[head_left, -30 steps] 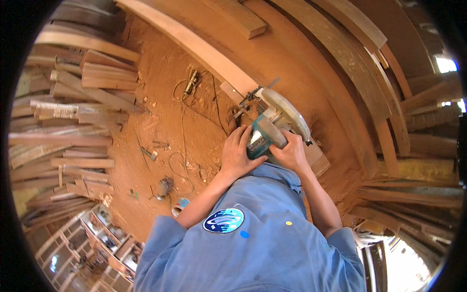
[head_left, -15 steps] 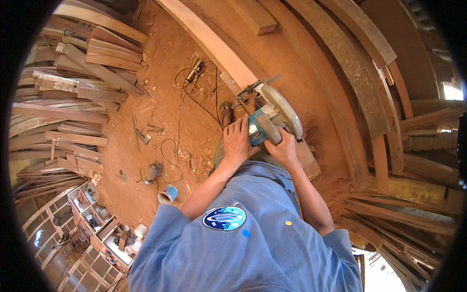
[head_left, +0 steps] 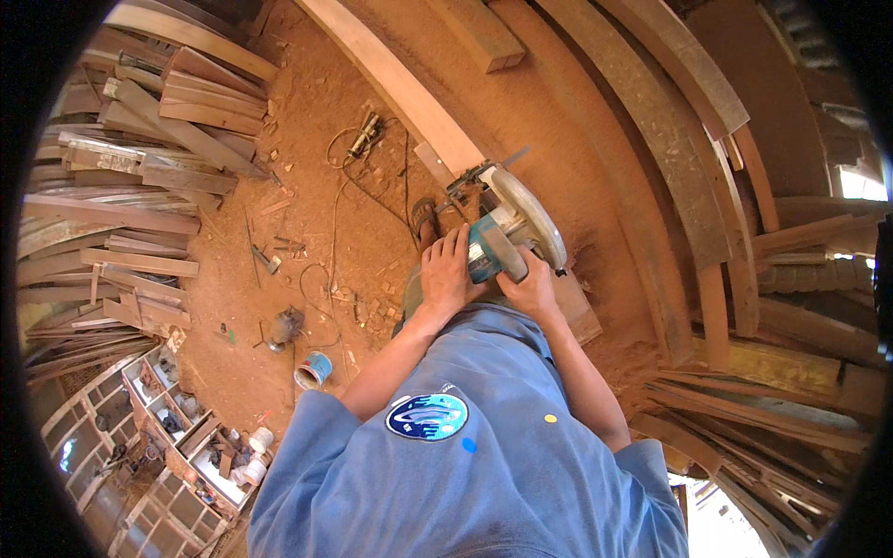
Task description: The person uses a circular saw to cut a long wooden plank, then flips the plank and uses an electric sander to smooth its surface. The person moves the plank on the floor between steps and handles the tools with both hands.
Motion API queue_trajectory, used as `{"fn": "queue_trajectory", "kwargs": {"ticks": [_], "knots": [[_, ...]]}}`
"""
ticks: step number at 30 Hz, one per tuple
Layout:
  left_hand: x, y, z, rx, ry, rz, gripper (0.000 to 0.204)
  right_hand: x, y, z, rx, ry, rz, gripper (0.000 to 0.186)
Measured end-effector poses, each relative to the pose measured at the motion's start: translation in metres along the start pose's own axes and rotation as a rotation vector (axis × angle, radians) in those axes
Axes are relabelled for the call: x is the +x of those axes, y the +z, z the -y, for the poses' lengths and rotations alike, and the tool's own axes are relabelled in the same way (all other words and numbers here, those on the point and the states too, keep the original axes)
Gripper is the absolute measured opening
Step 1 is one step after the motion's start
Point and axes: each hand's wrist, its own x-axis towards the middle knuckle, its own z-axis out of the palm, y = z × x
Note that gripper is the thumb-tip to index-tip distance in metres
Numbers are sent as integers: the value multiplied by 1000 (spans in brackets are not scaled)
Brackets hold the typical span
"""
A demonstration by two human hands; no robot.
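Observation:
A circular saw (head_left: 514, 223) with a teal motor housing and a pale, rounded blade guard is held low in front of my body. My right hand (head_left: 532, 286) wraps round its rear handle. Over the near left end of the motor housing lies my left hand (head_left: 447, 272), fingers curved on it and thumb toward the handle. The saw's front plate sits at the near end of a long, light wooden plank (head_left: 395, 79) that stretches away to the upper left. Guard and housing hide the lower blade; whether it spins I cannot tell.
Stacked boards (head_left: 130, 200) crowd the left, and long thick planks (head_left: 642, 121) lie along the right. A power cord (head_left: 333, 242) winds over the dusty floor. A paint can (head_left: 313, 370), a hammer-like tool (head_left: 265, 259) and a compartmented box (head_left: 186, 437) stand or lie at left.
The whole view has shifted slightly, so things appear a little further left. Both hands keep their hold on the saw, which stays at the plank's near end.

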Motion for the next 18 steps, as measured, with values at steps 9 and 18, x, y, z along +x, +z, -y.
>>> {"fn": "queue_trajectory", "kwargs": {"ticks": [9, 18], "knots": [[3, -2, 0, -7, 4, -17, 113, 2, -1, 4, -34, -22, -1, 30], [4, -1, 3, 2, 4, -17, 110, 3, 1, 4, -13, -24, -14, 28]]}}
